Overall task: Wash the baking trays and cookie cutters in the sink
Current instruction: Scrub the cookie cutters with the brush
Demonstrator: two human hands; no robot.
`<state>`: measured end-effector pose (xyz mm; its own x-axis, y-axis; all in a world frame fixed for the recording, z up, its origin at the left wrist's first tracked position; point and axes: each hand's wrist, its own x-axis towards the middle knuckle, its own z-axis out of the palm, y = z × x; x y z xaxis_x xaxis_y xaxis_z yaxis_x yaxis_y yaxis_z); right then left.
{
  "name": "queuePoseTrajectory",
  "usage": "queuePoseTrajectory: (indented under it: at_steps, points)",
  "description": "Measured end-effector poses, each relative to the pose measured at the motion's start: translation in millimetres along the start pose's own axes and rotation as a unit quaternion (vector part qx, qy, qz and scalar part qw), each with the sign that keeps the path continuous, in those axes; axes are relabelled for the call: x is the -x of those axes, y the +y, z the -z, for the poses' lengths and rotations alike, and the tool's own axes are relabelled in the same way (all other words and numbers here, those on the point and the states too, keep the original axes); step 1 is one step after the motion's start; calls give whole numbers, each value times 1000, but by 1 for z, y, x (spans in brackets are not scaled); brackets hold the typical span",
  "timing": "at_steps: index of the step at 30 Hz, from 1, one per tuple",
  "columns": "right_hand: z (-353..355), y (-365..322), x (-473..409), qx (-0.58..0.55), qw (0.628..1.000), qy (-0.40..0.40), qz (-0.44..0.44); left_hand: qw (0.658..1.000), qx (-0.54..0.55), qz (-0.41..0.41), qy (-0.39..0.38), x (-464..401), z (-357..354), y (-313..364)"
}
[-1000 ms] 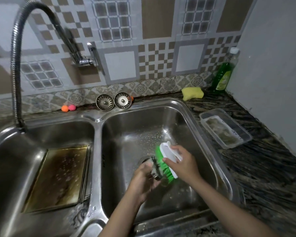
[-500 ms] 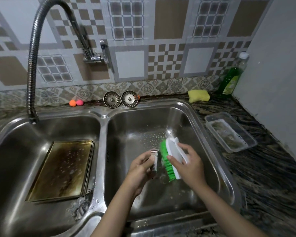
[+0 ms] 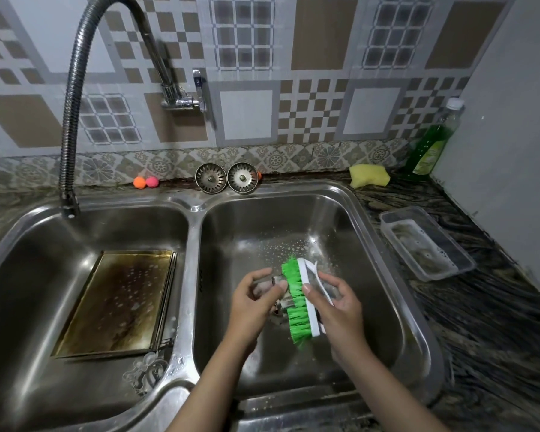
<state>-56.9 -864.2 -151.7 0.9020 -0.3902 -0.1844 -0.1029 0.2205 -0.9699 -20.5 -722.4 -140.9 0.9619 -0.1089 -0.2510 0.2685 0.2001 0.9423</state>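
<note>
Cookie cutter [image 3: 275,291] half-hidden in left hand's [image 3: 251,302] pinching fingers, right hand [image 3: 337,310] curled round brush [image 3: 298,302]

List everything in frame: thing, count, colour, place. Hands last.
baking trays: a stack, count unclear, stained gold-brown, left basin
clear cutters: count unclear, transparent, left basin by the trays' near right corner
cookie cutter: 1, metal, held over right basin
scrub brush: 1, green bristles, white back, over right basin
sink: 1, steel, two basins
faucet: 1, steel flexible hose, wall-mounted, outlet over left basin's far edge
drain strainers: 2, metal, behind sink
small balls: 2, orange and pink, behind sink
sponge: 1, yellow, counter, back right
dish soap bottle: 1, green, right corner
plastic container: 1, clear, counter right of sink
left hand: holds cookie cutter
right hand: grips scrub brush
</note>
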Motion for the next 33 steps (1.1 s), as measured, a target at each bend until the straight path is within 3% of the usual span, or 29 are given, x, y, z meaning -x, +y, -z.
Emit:
queuePoseTrajectory:
  at_steps: [6, 10, 12, 15, 20, 25, 28, 30, 33]
  points:
    - [-1, 6, 8, -6, 999, 51, -6, 999, 15, 30, -39, 11, -2, -9]
    - [4, 2, 5, 10, 998, 54, 11, 997, 46, 69, -2, 5, -1, -11]
    - [2, -8, 9, -2, 999, 17, 31, 990, 91, 103, 18, 2, -1, -11]
    - [-2, -11, 11, 31, 997, -46, 62, 984, 138, 105, -30, 3, -3, -7]
    - [9, 0, -16, 107, 993, 16, 53, 984, 115, 103, -93, 13, -4, -11]
    - [12, -3, -12, 85, 994, 39, 47, 981, 151, 119, -39, 7, -8, -10]
    - [2, -5, 2, 33, 998, -2, 47, 979, 161, 123, -17, 4, -9, -12]
    - [-1, 3, 7, 65, 996, -22, 51, 978, 159, 136, -21, 6, -8, -14]
    - [3, 11, -8, 153, 987, 15, 50, 974, 159, 155, -52, 13, -1, -21]
